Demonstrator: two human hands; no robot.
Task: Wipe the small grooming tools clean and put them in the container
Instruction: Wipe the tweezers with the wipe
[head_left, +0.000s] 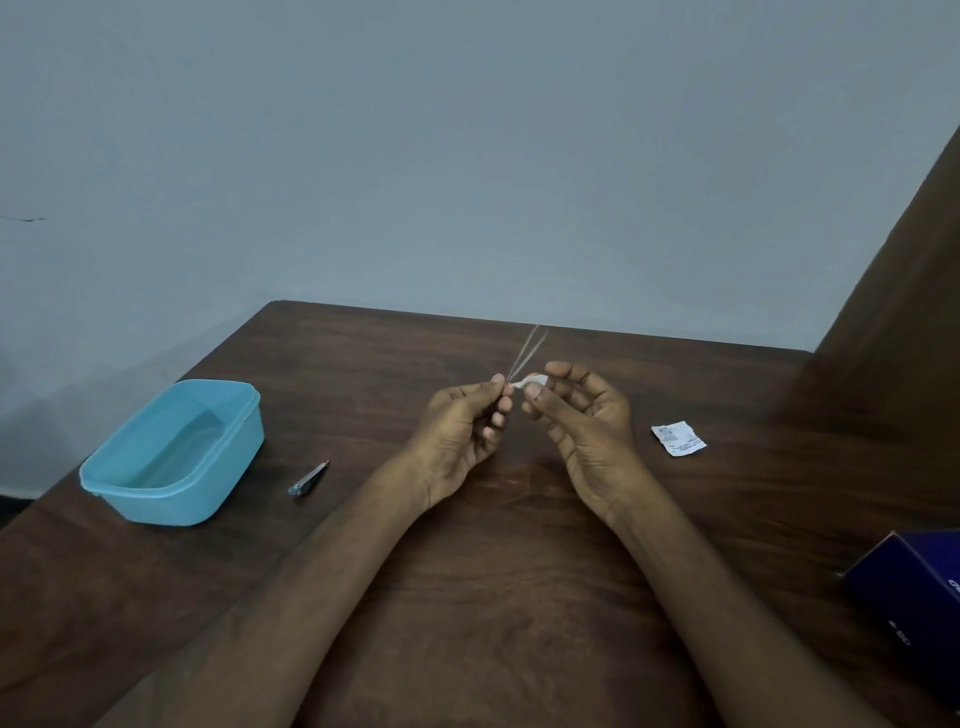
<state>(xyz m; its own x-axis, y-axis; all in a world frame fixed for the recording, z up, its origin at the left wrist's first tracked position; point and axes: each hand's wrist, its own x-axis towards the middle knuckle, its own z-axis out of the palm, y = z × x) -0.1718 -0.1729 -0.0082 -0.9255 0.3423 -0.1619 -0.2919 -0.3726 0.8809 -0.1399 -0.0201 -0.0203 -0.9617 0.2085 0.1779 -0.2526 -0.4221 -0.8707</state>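
Observation:
My left hand (462, 431) pinches the base of a thin pair of metal tweezers (527, 351), whose two prongs point up and away from me. Right beside it, my right hand (582, 415) pinches a small white wipe (530, 382) against the tweezers near my left fingertips. A light blue plastic container (171, 452) stands open at the left of the dark wooden table (493, 571); nothing shows inside it. A small nail clipper (309, 478) lies on the table just right of the container.
A torn white wipe sachet (678, 439) lies on the table right of my hands. A dark blue box (914, 592) sits at the right edge of the view. A grey wall stands behind the table's far edge.

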